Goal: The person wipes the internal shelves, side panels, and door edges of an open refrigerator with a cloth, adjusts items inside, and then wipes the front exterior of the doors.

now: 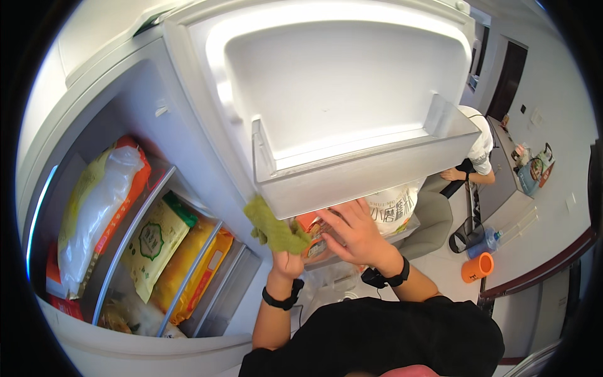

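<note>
My left hand (pixel 287 265) grips a green cloth (pixel 278 226) that covers its fingers, beside the hinge side of a lower fridge-door shelf. Spread over an orange-and-clear food packet (pixel 312 231) on that shelf is my right hand (pixel 355 231), its fingers apart and some fingertips hidden under the bin above. To its right stands a white bag (pixel 393 207) with printed writing. Above both hands, the clear door bin (pixel 372 167) holds nothing that I can see. The white fridge door (pixel 348 85) is swung wide.
Left, the fridge compartment has glass shelves (pixel 134 245) with a large white-and-orange bag (pixel 101 212), a green-topped pouch (pixel 158 245) and a yellow packet (pixel 198 268). Right are a grey chair (pixel 426 224), a seated person's arm (pixel 480 176), an orange bin (pixel 477 267) and a blue water bottle (pixel 483 242).
</note>
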`<control>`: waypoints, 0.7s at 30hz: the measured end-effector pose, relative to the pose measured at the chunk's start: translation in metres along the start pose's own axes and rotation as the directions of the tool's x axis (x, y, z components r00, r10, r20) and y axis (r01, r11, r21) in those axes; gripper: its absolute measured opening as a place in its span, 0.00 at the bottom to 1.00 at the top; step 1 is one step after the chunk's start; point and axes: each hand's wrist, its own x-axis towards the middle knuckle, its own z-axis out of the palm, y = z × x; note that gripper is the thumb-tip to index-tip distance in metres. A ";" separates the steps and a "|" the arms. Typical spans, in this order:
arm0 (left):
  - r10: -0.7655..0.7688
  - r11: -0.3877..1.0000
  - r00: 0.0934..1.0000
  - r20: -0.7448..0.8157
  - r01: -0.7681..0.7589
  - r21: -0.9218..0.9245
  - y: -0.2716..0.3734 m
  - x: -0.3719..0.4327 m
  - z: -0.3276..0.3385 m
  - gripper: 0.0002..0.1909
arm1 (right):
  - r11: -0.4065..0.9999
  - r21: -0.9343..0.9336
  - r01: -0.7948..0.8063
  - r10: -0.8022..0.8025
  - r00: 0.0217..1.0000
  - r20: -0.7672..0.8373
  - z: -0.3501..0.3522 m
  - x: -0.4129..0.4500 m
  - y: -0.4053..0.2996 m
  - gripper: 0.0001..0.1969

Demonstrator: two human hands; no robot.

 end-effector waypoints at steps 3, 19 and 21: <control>-0.039 0.998 0.998 -0.052 0.037 -0.042 -0.009 -0.013 0.003 0.24 | 1.000 0.006 -0.005 0.005 1.000 -0.012 0.003 0.003 -0.003 0.31; 0.103 0.995 0.995 0.001 -0.103 0.005 0.049 0.055 -0.005 0.18 | 1.000 0.008 0.005 -0.005 0.999 -0.039 0.000 -0.003 -0.002 0.31; 0.029 0.999 1.000 -0.013 -0.029 -0.034 0.021 0.026 -0.006 0.19 | 1.000 -0.010 0.005 -0.006 0.999 -0.046 0.000 -0.004 -0.002 0.31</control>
